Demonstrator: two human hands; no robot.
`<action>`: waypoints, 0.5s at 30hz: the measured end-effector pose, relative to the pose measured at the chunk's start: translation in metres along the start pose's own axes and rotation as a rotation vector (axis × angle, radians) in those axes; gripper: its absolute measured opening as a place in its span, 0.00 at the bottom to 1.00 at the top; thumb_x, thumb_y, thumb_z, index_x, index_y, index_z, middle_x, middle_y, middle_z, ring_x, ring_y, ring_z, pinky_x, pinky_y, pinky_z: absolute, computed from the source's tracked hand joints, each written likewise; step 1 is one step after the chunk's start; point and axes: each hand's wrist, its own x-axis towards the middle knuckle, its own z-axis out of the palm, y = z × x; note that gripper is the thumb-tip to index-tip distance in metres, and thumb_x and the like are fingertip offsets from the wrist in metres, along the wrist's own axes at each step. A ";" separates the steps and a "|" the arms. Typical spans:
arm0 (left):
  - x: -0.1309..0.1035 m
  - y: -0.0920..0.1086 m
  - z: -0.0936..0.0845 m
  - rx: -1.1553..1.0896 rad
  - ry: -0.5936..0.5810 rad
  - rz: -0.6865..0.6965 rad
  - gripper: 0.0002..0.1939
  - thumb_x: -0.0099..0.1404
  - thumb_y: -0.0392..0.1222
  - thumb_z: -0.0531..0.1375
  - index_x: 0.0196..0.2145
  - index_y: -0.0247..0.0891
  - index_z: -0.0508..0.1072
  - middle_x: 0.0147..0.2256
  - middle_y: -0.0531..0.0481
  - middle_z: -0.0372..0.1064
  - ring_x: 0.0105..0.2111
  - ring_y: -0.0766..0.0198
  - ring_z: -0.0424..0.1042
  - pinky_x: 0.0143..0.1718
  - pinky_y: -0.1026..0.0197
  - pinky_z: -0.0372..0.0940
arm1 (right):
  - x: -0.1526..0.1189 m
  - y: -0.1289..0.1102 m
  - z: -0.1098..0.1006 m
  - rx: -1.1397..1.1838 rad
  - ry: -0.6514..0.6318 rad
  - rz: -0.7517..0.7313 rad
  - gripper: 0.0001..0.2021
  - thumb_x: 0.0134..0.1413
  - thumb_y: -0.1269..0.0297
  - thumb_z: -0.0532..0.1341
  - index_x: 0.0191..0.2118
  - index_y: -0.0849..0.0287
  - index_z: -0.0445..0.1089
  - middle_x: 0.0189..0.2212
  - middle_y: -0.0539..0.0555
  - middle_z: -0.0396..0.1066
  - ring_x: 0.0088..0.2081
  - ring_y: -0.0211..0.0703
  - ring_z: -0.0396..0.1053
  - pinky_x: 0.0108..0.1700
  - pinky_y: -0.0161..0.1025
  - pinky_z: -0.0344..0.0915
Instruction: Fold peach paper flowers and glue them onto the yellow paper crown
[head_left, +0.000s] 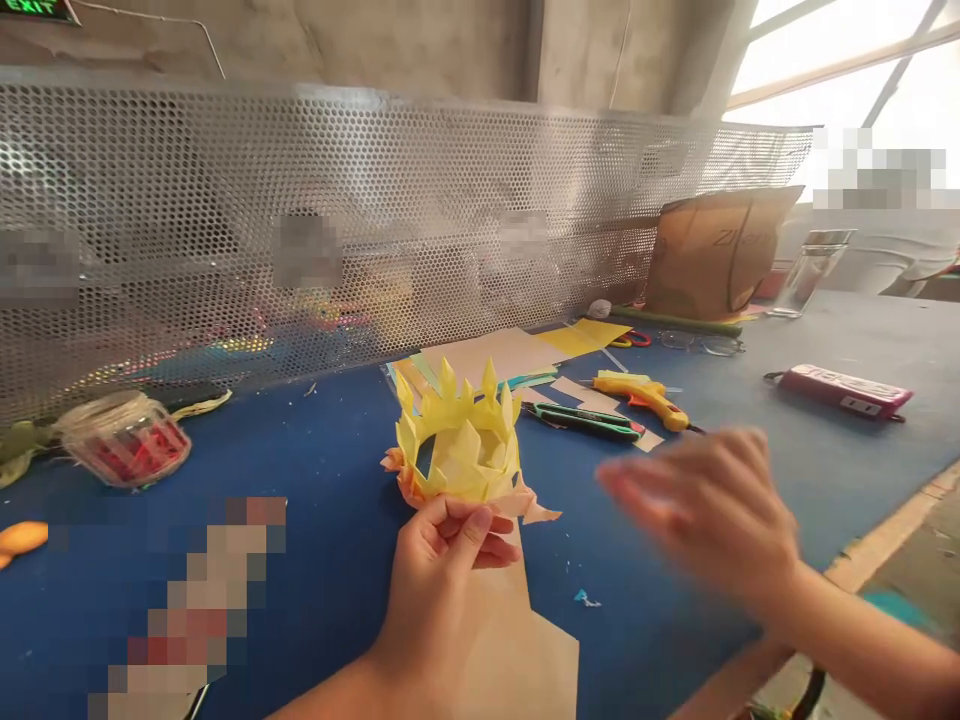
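Note:
A yellow paper crown (465,450) with pointed tips and peach paper pieces along its lower edge is in my left hand (442,560). The thumb and fingers of that hand pinch its near bottom edge. Below the crown a long tan paper sheet (517,640) lies on the blue table. My right hand (697,510) is in the air to the right of the crown, apart from it and blurred by motion; what its fingers hold, if anything, cannot be made out.
Beyond the hands lie a green-black cutter (589,420), a yellow glue gun (645,395), paper sheets (495,350), glasses (701,344) and a purple power strip (844,390). A glass jar (127,437) stands left; a paper bag (705,255) and a clear bottle (814,272) stand back right.

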 end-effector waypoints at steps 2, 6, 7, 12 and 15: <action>-0.001 0.000 -0.001 0.016 0.002 0.011 0.18 0.64 0.52 0.73 0.28 0.36 0.76 0.28 0.50 0.79 0.25 0.67 0.76 0.34 0.64 0.73 | -0.007 -0.046 -0.021 0.110 -0.016 -0.146 0.14 0.75 0.59 0.61 0.35 0.43 0.79 0.17 0.43 0.70 0.21 0.38 0.67 0.30 0.43 0.63; -0.010 0.003 0.001 0.061 0.020 0.059 0.23 0.61 0.52 0.73 0.22 0.40 0.66 0.19 0.59 0.63 0.22 0.70 0.61 0.28 0.66 0.62 | -0.008 -0.095 -0.036 0.350 -0.151 -0.194 0.13 0.76 0.72 0.56 0.48 0.56 0.79 0.28 0.47 0.81 0.27 0.37 0.75 0.32 0.42 0.66; -0.013 0.004 0.003 0.074 0.024 0.064 0.23 0.61 0.52 0.73 0.21 0.41 0.65 0.19 0.60 0.60 0.22 0.70 0.59 0.28 0.66 0.60 | -0.006 -0.098 -0.035 0.378 -0.185 -0.156 0.12 0.76 0.72 0.57 0.49 0.58 0.79 0.30 0.49 0.82 0.28 0.38 0.76 0.33 0.42 0.67; -0.026 0.014 0.011 0.127 0.047 0.044 0.25 0.59 0.54 0.69 0.19 0.43 0.59 0.19 0.59 0.54 0.23 0.68 0.54 0.29 0.64 0.57 | 0.000 -0.099 -0.027 0.335 -0.144 -0.010 0.08 0.73 0.75 0.60 0.49 0.61 0.77 0.32 0.51 0.83 0.27 0.37 0.75 0.31 0.41 0.63; -0.028 0.017 0.013 0.155 0.058 0.035 0.23 0.58 0.54 0.68 0.19 0.44 0.60 0.19 0.59 0.54 0.23 0.67 0.53 0.28 0.63 0.55 | -0.001 -0.101 -0.024 0.318 -0.127 0.037 0.06 0.72 0.74 0.62 0.48 0.60 0.77 0.32 0.51 0.83 0.27 0.38 0.73 0.30 0.41 0.63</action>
